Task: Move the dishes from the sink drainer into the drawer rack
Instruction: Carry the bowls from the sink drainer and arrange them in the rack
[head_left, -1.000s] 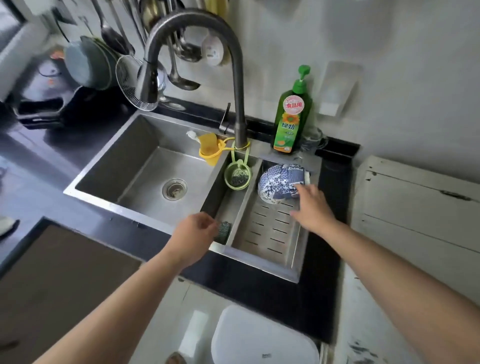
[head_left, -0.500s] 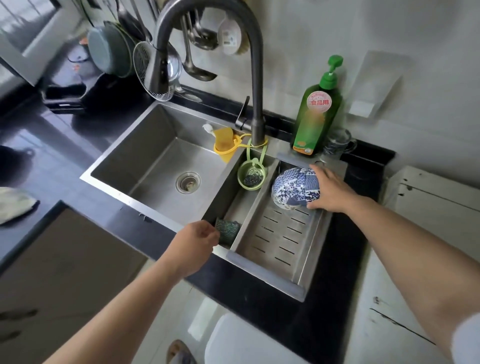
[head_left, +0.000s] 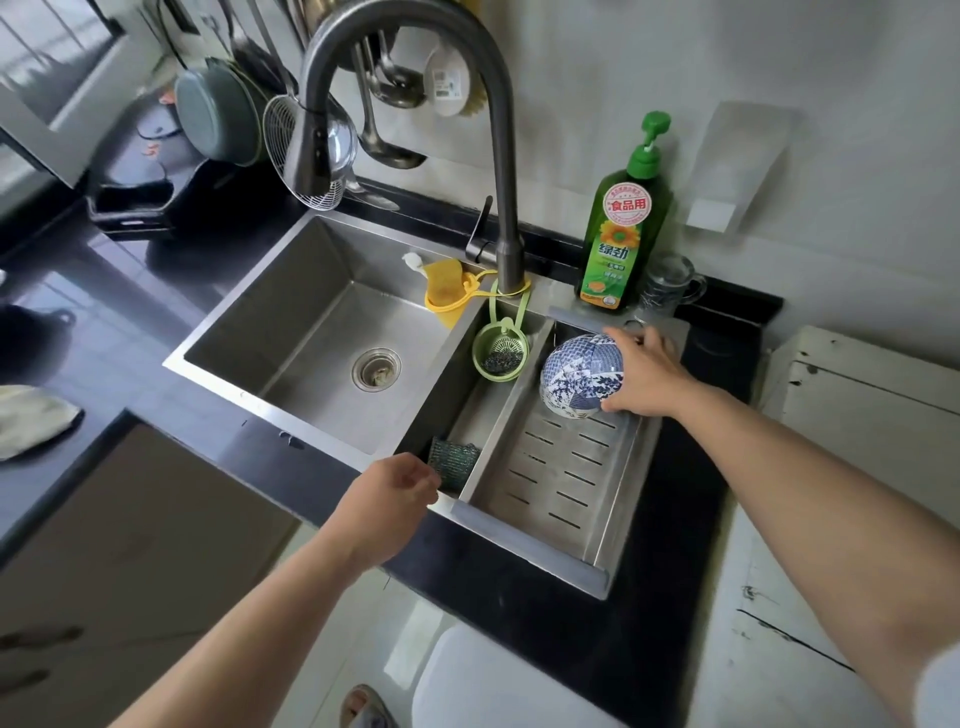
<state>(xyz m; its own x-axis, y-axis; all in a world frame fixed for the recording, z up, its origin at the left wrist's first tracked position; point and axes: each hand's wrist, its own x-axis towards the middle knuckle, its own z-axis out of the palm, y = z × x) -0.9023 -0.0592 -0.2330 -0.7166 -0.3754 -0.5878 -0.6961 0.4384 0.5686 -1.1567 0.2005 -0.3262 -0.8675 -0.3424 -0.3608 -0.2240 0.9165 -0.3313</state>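
Observation:
A blue-and-white patterned bowl (head_left: 579, 375) lies upside down and tilted at the far end of the slotted steel drainer (head_left: 558, 478), which sits across the right side of the sink. My right hand (head_left: 641, 371) grips the bowl from its right side, fingers curled over the top. My left hand (head_left: 384, 501) hovers with loosely curled fingers over the front rim of the sink, next to a dark green scouring pad (head_left: 453, 462); it holds nothing. No drawer rack is in view.
A tall grey tap (head_left: 498, 156) arches over the steel sink (head_left: 322, 332). A green soap bottle (head_left: 621, 234) and a glass mug (head_left: 670, 283) stand behind the drainer. A small green strainer (head_left: 500, 354) and a yellow holder (head_left: 445, 291) hang by the tap. Black worktop (head_left: 644, 597) surrounds the sink.
My right hand reached to the bowl and closed round its side, and the bowl has tipped up a little. My left hand stayed by the sink's front rim.

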